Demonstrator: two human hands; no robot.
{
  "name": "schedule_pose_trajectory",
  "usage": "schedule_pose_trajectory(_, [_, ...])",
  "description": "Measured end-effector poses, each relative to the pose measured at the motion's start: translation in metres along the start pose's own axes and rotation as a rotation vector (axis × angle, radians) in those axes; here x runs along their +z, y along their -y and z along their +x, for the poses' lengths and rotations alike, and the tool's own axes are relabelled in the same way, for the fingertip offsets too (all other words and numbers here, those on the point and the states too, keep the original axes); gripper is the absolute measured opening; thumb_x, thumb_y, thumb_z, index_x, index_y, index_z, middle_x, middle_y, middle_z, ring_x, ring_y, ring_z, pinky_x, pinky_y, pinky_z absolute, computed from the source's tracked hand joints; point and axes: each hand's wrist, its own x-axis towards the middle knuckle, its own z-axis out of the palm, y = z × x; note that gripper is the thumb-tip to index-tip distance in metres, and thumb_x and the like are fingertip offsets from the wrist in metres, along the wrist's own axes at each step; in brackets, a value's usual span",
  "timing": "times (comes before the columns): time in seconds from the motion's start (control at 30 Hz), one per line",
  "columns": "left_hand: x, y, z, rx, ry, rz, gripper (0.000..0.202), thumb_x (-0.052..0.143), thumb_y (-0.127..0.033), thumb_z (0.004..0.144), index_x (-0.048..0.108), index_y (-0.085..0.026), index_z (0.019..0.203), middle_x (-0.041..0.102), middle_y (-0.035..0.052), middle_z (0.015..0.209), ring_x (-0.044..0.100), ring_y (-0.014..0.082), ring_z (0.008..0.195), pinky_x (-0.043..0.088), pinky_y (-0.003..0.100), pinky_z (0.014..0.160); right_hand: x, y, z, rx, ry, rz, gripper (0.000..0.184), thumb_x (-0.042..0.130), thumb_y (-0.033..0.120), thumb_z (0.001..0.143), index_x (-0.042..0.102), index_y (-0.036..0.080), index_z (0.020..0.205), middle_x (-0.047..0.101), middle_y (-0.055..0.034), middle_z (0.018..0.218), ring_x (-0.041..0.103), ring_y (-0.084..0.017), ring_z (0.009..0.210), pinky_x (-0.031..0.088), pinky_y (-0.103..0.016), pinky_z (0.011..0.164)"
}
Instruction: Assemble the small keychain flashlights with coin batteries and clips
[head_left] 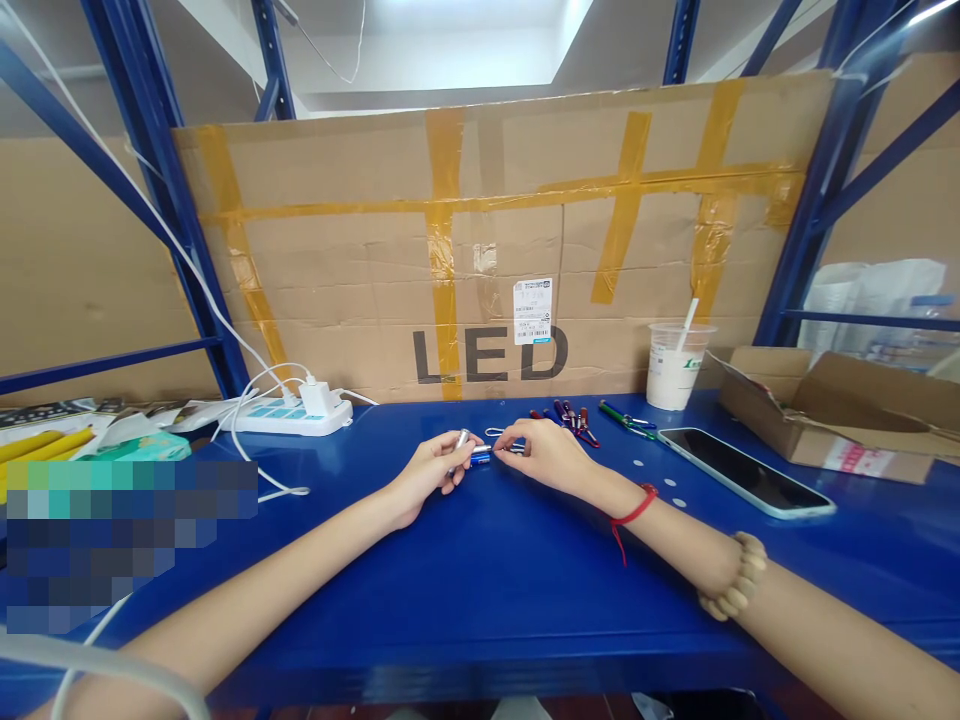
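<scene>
My left hand (pixel 431 470), its fingers closed, grips a small silver metal tube (pixel 463 438) that sticks up between thumb and forefinger. Just right of those fingertips, a small blue metallic cylinder (pixel 480 460) lies low, close to the table top. My right hand (pixel 544 452) reaches in from the other side with thumb and forefinger pinched at a thin silver piece (pixel 484 449); what exactly sits in the pinch is too small to tell. A pale loop (pixel 495 432) shows behind the right fingertips. The right hand partly hides several dark red and purple slim metallic pieces (pixel 574 420).
On the blue table (pixel 450 600), a green slim piece (pixel 622 418), phone (pixel 746 472), drink cup (pixel 676 368) and open cardboard box (pixel 832 410) stand or lie right. Left are a power strip (pixel 300 415) and white cables (pixel 232 400). Cardboard (pixel 360 280) walls the back.
</scene>
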Motion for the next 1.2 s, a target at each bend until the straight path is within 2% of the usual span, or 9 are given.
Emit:
schedule_pose_trajectory(0.23, [-0.0004,0.0004,-0.0003,-0.002,0.01,0.019,0.036,0.062,-0.044,0.073,0.058,-0.015,0.094,0.043,-0.0038,0.062,0.037,0.0047,0.048,0.025,0.016,0.04,-0.0028,0.0043,-0.0021,0.001,0.064,-0.05,0.015,0.057,0.031,0.076,0.071,0.03,0.082,0.066,0.0025,0.089,0.061,-0.013,0.073,0.037,-0.022,0.055])
schedule_pose_trajectory(0.43, [0.0012,-0.0022,-0.0023,-0.01,0.011,0.029,0.036,0.061,-0.046,0.073,0.057,-0.015,0.092,0.043,-0.004,0.062,0.037,0.0047,0.048,0.025,0.017,0.04,-0.0039,0.0063,-0.0018,0.001,0.08,-0.07,0.021,0.052,0.037,0.081,0.072,0.03,0.08,0.068,0.0024,0.087,0.061,-0.014,0.073,0.036,-0.023,0.054])
schedule_pose_trajectory(0.57, [0.0021,-0.0037,-0.003,-0.013,0.006,0.037,0.037,0.06,-0.046,0.074,0.058,-0.015,0.093,0.042,-0.0041,0.063,0.036,0.004,0.047,0.025,0.016,0.04,-0.0032,0.0054,-0.0015,0.0,0.08,-0.065,0.02,0.053,0.035,0.08,0.072,0.03,0.08,0.069,0.0025,0.086,0.062,-0.015,0.074,0.037,-0.023,0.055])
schedule_pose_trajectory(0.8, [0.0027,-0.005,-0.0036,-0.013,0.002,0.029,0.037,0.06,-0.046,0.073,0.058,-0.014,0.092,0.042,-0.0046,0.061,0.035,0.004,0.046,0.025,0.017,0.04,0.0015,-0.0004,-0.0002,0.011,0.053,0.0,0.018,0.061,0.034,0.074,0.069,0.027,0.089,0.07,0.002,0.087,0.063,-0.016,0.077,0.043,-0.023,0.06])
schedule_pose_trajectory(1.2, [0.0037,-0.0085,-0.0055,-0.029,0.009,0.039,0.038,0.061,-0.048,0.073,0.059,-0.015,0.091,0.041,-0.005,0.06,0.034,0.0035,0.045,0.024,0.017,0.04,0.0009,-0.0024,0.0003,-0.01,0.068,-0.005,0.013,0.063,0.035,0.074,0.07,0.028,0.083,0.069,0.0042,0.087,0.062,-0.014,0.073,0.039,-0.022,0.055])
